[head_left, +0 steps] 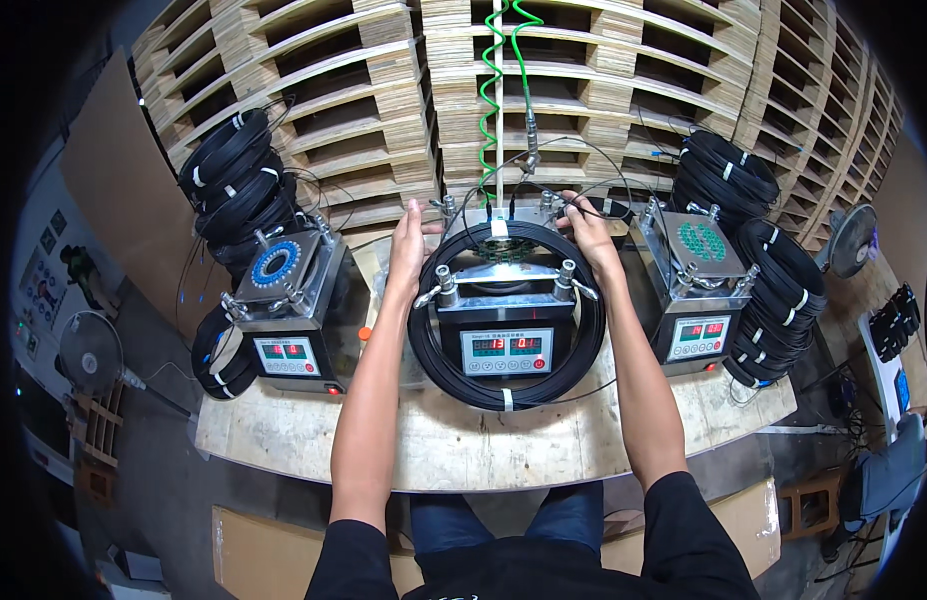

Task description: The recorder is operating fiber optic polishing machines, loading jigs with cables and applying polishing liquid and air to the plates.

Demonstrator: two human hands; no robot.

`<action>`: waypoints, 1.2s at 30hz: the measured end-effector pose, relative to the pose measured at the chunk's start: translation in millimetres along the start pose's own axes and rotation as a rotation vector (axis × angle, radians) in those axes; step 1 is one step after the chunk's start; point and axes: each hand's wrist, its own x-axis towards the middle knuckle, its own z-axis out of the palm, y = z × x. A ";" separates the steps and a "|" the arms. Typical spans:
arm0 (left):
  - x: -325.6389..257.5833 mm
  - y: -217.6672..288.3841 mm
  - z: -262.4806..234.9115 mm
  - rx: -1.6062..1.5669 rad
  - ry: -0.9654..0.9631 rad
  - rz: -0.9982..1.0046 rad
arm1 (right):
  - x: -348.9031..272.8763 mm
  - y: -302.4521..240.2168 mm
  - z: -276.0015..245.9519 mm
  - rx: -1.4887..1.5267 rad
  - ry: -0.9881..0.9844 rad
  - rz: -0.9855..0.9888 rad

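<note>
Seen from the head camera, we stand at a worn wooden table (464, 440) backed by stacked wooden pallets (584, 90). At centre sits a metal winding machine (504, 335) with a red digital display on its front panel. A large coil of black cable (589, 345), bound with white ties, loops around this machine, its lower arc lying on the table and its upper arc rising over the machine's top plate.

Our left hand (408, 250) rests against the upper left of the coil, fingers extended and close together; we cannot tell whether its grip closes on the cable. Our right hand (588, 232) sits on the upper right of the coil, fingers curled over the black strands, its grip apparently clamped on the cable there.

A green spiral hose (492, 100) hangs down from above to the back of the central machine.

Two similar machines flank it: the left machine (284, 310) carries a blue ring on its top plate, the right machine (699, 290) a green perforated disc. Finished black coils (234, 180) are stacked behind the left unit, and further bundled coils (774, 290) are piled beside the right one. A small fan (850, 240) stands at far right, well apart from the hands.
</note>
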 end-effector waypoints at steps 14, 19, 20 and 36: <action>-10.3 14.2 19.5 -0.017 -0.103 0.068 | -0.4 4.6 1.0 -0.054 0.238 -0.133; -5.7 5.5 3.7 0.018 0.007 0.071 | -4.8 -2.4 6.2 -0.182 0.120 -0.112; -5.3 5.2 7.7 0.020 0.058 0.087 | -3.8 -0.2 2.3 -0.187 0.123 -0.112; 21.2 17.0 30.0 0.330 0.038 0.079 | 30.1 -5.0 6.8 -0.414 0.162 0.166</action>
